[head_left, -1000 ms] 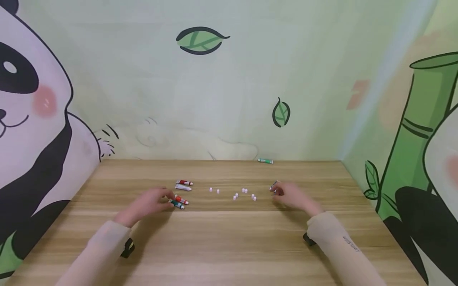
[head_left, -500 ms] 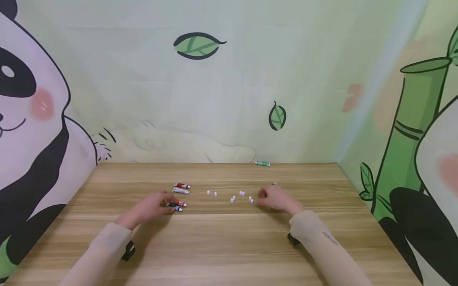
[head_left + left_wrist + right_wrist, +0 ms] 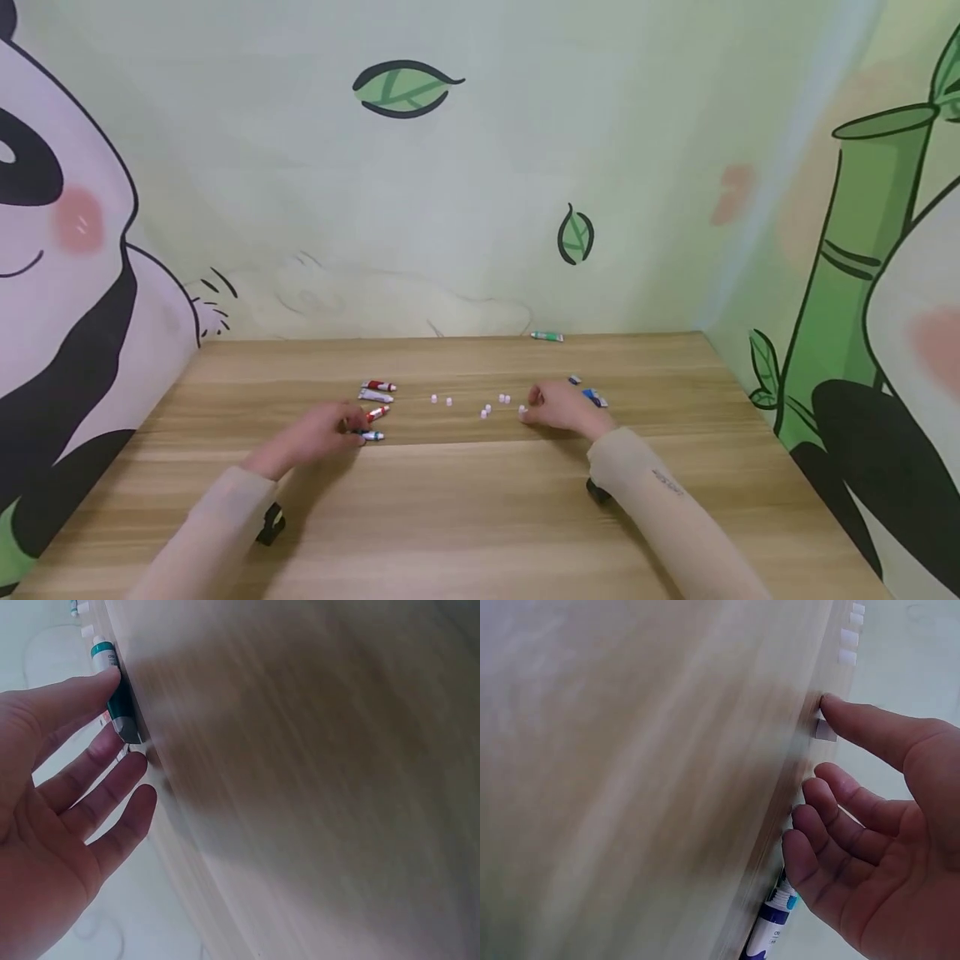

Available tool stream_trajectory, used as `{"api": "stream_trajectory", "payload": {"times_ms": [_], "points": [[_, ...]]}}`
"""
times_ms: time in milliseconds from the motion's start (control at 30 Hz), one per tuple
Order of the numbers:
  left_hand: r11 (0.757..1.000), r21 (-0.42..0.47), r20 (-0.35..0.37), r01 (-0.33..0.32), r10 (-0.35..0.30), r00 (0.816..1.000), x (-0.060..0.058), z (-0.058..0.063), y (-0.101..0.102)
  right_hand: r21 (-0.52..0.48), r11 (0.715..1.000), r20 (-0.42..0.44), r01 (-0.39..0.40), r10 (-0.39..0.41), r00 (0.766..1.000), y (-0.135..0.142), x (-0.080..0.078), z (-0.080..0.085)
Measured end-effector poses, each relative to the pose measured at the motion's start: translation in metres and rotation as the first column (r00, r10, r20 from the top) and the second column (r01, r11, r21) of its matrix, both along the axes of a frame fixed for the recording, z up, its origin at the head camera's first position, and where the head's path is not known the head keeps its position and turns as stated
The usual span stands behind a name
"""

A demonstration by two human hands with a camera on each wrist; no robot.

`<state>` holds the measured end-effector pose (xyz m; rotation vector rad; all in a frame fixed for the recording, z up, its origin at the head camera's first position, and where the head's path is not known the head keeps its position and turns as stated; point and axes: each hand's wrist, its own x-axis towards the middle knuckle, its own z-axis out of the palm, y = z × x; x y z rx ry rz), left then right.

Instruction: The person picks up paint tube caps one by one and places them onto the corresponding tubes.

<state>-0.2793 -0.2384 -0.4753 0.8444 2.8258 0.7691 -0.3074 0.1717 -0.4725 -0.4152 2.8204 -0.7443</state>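
Observation:
In the left wrist view, my left hand (image 3: 75, 772) has its thumb and index finger around a dark green paint tube (image 3: 120, 701) lying on the table, its other fingers loosely bent. My right hand (image 3: 885, 817) is low at the table in the right wrist view, thumb and fingers spread apart with a small white cube (image 3: 826, 730) in the gap between them. In the head view, a red-orange tube (image 3: 378, 412) lies just beyond my left hand, with a silvery white tube (image 3: 376, 397) and a dark red tube (image 3: 379, 386) behind it.
Several small white cubes (image 3: 487, 409) are scattered between the hands. Beyond the right hand lie a blue tube (image 3: 594, 398) and a small dark tube end (image 3: 574, 379). A green tube (image 3: 547, 337) rests at the table's (image 3: 480, 517) back edge, against the printed wall.
My right hand has moved left from the tubes to the white cubes, uncovering the blue tube. The red-orange tube near my left hand has turned and now lies apart from the green one.

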Motion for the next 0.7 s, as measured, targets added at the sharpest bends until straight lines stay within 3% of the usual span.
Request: {"api": "stream_trajectory", "payload": {"times_ms": [300, 533, 700], "points": [[0.998, -0.068, 0.019, -0.017, 0.018, 1.0, -0.0055, 0.0017, -0.0004, 0.024, 1.0, 0.028, 0.007, -0.008, 1.0, -0.0059, -0.0066, 0.0008], [0.999, -0.05, 0.067, 0.002, 0.002, 0.998, -0.009, 0.0099, 0.0037, 0.029, 0.999, 0.034, 0.026, -0.027, 0.999, -0.007, -0.0075, 0.0076], [0.999, -0.048, 0.099, 0.011, -0.006, 0.995, -0.0071, 0.0095, 0.0003, 0.034, 0.999, 0.052, 0.002, -0.004, 0.999, -0.0093, -0.0048, 0.0074]]}}
